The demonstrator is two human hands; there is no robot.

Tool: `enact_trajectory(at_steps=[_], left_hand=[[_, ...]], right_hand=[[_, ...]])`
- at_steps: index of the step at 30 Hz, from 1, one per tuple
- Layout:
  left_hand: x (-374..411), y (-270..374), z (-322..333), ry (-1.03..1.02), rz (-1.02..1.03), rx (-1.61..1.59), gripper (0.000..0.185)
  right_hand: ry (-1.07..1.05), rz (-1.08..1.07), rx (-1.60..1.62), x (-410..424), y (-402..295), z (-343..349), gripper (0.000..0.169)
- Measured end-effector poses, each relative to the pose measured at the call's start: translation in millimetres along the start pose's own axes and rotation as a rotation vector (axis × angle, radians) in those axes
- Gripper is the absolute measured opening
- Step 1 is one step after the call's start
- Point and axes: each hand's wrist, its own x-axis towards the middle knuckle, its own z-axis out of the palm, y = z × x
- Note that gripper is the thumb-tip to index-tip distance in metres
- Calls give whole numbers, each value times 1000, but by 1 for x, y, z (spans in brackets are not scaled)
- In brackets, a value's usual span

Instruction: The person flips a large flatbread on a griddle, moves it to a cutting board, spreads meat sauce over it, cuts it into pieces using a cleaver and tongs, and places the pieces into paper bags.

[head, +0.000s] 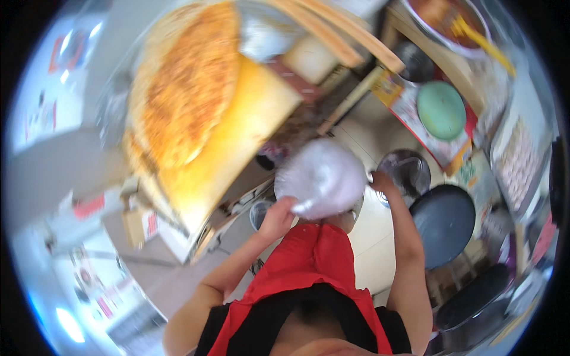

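Note:
A translucent whitish plastic bag (321, 178) is puffed out in front of the red apron, blurred by motion. My left hand (278, 219) pinches its near left edge. At the bag's right edge, my right hand (384, 181) has its fingers closed on the plastic. Beyond the bag to the left, a large browned flatbread (191, 89) lies on a brightly lit yellowish board (256, 120). Both hands are apart from the bread and the board.
Two wooden bars (374, 46) jut over the counter at the top. On the right stand a green round lid-like object (441, 110), a dark round pan-like disc (445, 226) and a shiny metal container (405, 171). Farther right are a sauce bowl (427, 31) with a yellow brush (483, 40) and a tray (498, 182).

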Motion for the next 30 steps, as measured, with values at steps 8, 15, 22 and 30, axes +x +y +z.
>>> enact_trajectory(at_steps=[8, 15, 22, 30], left_hand=[[-209, 81, -106, 372, -222, 78, 29], [-288, 70, -159, 1156, -643, 127, 27], [-314, -58, -161, 1342, -781, 292, 29], [-244, 11, -226, 903, -1256, 202, 61]], right_hand=[[-171, -248, 346, -156, -151, -38, 41], [-91, -255, 160, -218, -168, -106, 36], [-41, -341, 124, -210, -225, -155, 36], [-113, -459, 75, -171, -351, -190, 36]])
